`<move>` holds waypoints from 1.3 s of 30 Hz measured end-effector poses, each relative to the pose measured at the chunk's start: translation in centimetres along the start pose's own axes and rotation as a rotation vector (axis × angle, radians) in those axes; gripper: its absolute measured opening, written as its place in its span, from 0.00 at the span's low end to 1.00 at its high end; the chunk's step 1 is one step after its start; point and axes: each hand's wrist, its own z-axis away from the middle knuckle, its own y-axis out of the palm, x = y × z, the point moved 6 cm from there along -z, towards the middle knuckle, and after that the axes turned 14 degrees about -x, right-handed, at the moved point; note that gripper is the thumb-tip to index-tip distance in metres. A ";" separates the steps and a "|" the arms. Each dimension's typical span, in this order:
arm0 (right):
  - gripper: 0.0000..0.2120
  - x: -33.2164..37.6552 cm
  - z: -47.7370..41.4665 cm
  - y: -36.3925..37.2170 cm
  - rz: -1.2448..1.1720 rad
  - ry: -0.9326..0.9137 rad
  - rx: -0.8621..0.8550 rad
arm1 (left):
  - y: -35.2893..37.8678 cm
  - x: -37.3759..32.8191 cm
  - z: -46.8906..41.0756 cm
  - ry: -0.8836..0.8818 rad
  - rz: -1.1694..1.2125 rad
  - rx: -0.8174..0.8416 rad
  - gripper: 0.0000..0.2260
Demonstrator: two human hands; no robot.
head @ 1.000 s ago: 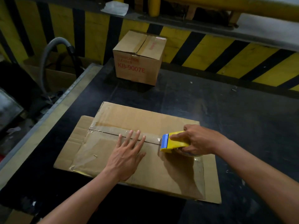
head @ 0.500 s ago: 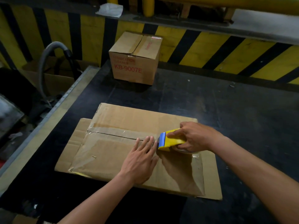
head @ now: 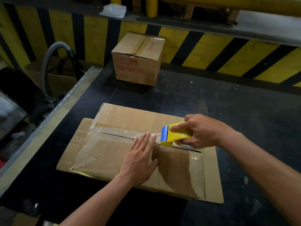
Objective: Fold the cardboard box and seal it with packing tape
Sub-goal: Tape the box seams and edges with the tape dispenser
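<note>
A flattened cardboard box lies on the black table, with a seam across its middle. Clear packing tape covers the left part of that seam. My left hand rests flat on the cardboard, fingers together, fingertips on the tape just left of the dispenser. My right hand grips a yellow tape dispenser with a blue blade end, pressed on the seam right of centre. The tape roll shows partly under my right hand.
A sealed brown box printed KB-9007E stands at the back of the table. A yellow-and-black striped wall runs behind. A grey hose and open cartons sit beyond the table's left metal edge.
My left hand has slid right along the seam, following the tape, up to the dispenser. The dispenser has moved slightly right along the seam.
</note>
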 end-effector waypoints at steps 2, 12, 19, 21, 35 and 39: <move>0.28 -0.3 0.5 1.8 0.007 0.032 0.053 | 0.3 -0.2 0.0 0.015 -0.041 0.050 0.33; 0.28 -0.5 0.5 4.0 0.020 0.053 0.135 | 1.4 -0.2 -0.1 0.033 -0.129 0.143 0.33; 0.27 -1.8 2.1 3.0 -0.052 0.064 0.129 | 1.4 -0.1 -0.1 0.027 -0.124 0.135 0.36; 0.27 -2.8 2.7 2.6 -0.054 0.102 0.130 | 1.4 -0.2 -0.2 0.029 -0.126 0.137 0.36; 0.29 -4.6 3.9 4.2 0.004 0.131 0.132 | 2.8 -5.5 -1.3 0.060 -0.099 0.218 0.33; 0.28 -4.8 4.1 3.5 -0.012 0.110 0.140 | 3.1 -5.0 -1.2 0.063 -0.117 0.169 0.35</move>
